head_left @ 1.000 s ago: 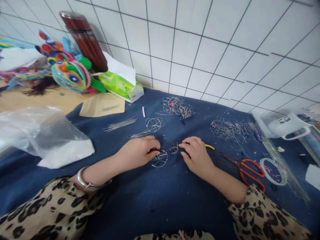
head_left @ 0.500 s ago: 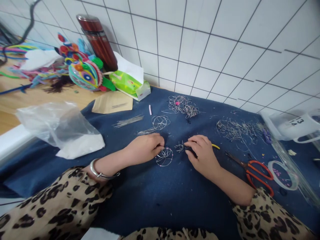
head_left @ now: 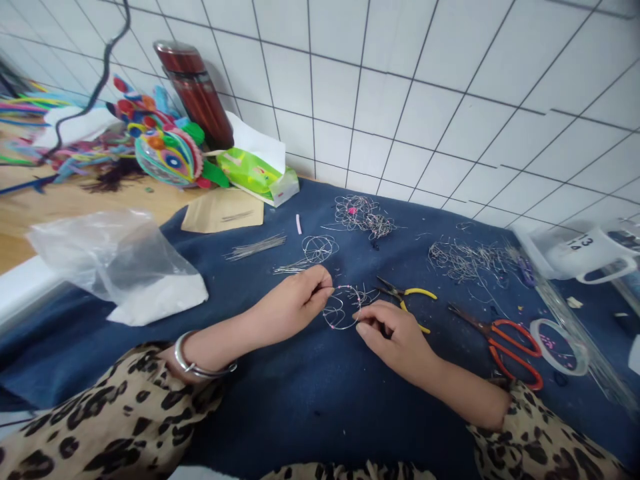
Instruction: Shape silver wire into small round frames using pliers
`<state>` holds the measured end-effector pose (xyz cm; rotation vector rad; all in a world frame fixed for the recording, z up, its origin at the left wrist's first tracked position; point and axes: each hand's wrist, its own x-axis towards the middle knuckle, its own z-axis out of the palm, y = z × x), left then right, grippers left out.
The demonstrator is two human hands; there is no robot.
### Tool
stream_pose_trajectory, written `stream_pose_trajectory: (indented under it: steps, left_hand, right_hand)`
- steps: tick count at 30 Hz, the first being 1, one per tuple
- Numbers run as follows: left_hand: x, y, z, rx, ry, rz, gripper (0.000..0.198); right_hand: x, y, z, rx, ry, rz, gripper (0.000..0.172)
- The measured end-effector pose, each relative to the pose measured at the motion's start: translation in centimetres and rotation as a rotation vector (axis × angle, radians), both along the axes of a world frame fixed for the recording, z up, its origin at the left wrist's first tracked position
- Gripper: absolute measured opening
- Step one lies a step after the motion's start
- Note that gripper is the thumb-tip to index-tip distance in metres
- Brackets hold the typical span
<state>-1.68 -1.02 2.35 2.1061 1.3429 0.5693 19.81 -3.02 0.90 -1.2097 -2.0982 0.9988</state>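
A thin silver wire ring [head_left: 342, 327] with small pink beads is held up between my hands over the dark blue cloth [head_left: 310, 393]. My left hand [head_left: 295, 297] pinches its left edge between thumb and fingers. At the right edge, my right hand [head_left: 395, 330] has its thumb and fingertips closed on the wire. Thin wire loops cross inside the ring. A small tangle of wire ends [head_left: 369, 293] shows just behind it. Yellow-handled pliers [head_left: 406, 293] lie beyond my right hand, which partly covers one handle.
Another wire ring [head_left: 320, 249] and straight wires [head_left: 257, 247] lie behind my left hand. Wire tangles [head_left: 367, 217] sit farther back. Red-handled scissors [head_left: 515, 340], a round bead dish [head_left: 560, 347] and a white mug [head_left: 580, 253] are right; a plastic bag [head_left: 115, 247] is left.
My right hand has moved from the small wire tangle down and left to the ring's edge, exposing the pliers. The ring has turned and now spans between both hands.
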Motion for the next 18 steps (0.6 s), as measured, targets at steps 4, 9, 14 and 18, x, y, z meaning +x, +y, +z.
stream_pose_trajectory:
  steps: [4, 9, 14, 18]
  left_hand:
    - [0.2, -0.4, -0.2, 0.052, 0.012, 0.003, 0.007]
    - [0.4, -0.7, -0.4, 0.087, 0.033, 0.033, 0.005]
    - [0.5, -0.8, -0.3, 0.077, -0.024, 0.013, 0.007]
    - [0.8, -0.8, -0.3, -0.104, -0.186, -0.004, 0.012]
  right_hand:
    - [-0.2, -0.1, 1.0, -0.139, 0.032, 0.001, 0.014]
    - [-0.3, -0.2, 1.2, -0.326, 0.111, 0.025, 0.021]
    - [-0.3, -0.4, 0.7, -0.424, 0.146, 0.002, 0.025]
    - [-0.2, -0.4, 0.4, -0.400, 0.169, -0.049, 0.023]
